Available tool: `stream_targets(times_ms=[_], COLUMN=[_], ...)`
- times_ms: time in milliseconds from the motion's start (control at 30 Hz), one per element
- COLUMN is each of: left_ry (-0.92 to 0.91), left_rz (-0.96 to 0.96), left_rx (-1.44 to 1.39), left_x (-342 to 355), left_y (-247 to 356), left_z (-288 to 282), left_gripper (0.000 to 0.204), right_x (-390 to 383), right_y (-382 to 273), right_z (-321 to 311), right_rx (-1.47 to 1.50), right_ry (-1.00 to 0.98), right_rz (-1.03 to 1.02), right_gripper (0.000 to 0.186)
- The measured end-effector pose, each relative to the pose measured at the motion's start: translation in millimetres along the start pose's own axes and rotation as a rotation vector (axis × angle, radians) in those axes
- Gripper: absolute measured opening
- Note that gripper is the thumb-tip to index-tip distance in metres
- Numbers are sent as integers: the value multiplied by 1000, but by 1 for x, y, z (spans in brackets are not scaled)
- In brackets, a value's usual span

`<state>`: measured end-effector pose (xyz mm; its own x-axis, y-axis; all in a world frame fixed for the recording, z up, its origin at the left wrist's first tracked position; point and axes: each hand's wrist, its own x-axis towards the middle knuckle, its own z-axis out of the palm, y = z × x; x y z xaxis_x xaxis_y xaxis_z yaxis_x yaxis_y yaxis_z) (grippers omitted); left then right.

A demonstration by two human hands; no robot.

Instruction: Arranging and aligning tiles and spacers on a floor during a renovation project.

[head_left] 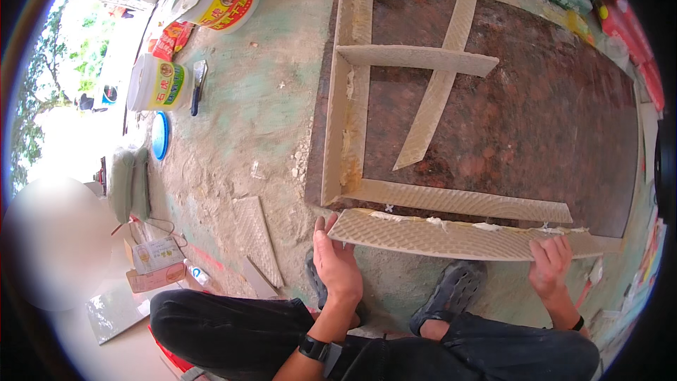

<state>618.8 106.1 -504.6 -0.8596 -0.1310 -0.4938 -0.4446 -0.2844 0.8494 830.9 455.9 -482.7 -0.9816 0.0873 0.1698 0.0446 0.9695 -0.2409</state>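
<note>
The left hand and right hand are gripping the strip toward opposite ends, its long axis running along the slab's near edge.

Head-worn fisheye, facing downward

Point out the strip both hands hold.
The ridged strip at the near edge of the slab, white paste along its top; left hand and right hand hold it, touching no other.
</note>
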Motion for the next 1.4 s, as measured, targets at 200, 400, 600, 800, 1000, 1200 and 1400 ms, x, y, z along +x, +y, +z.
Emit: stream_targets(times_ms=[200, 400, 600, 800, 1000, 1200, 1400], left_ry=[68, 27, 101, 112, 85, 129, 153], left_rz=[7, 4, -79, -101, -4, -44, -58], left_rx=[16, 211, 104, 143, 335, 111, 77], left_x=[8, 19, 19, 22, 28, 25, 25], left_y=[-4, -11, 2, 0, -4, -4, 1], left_z=[3, 5, 1, 13, -6, 20, 16], left_gripper=[55, 45, 51, 52, 43, 49, 51], right_x=[6, -7, 8, 4, 5, 10, 15], right_y=[-4, 2, -1, 4, -1, -3, -6], right_z=[13, 14, 21, 23, 31, 33, 39], right_rx=[31, -46, 10, 24, 24, 75, 105], right_ry=[-8, -86, -87, -68, -90, -76, -93], right_rz=[-27, -4, -13, 1, -29, 11, 0], right_gripper=[30, 29, 31, 31, 34, 36, 35])
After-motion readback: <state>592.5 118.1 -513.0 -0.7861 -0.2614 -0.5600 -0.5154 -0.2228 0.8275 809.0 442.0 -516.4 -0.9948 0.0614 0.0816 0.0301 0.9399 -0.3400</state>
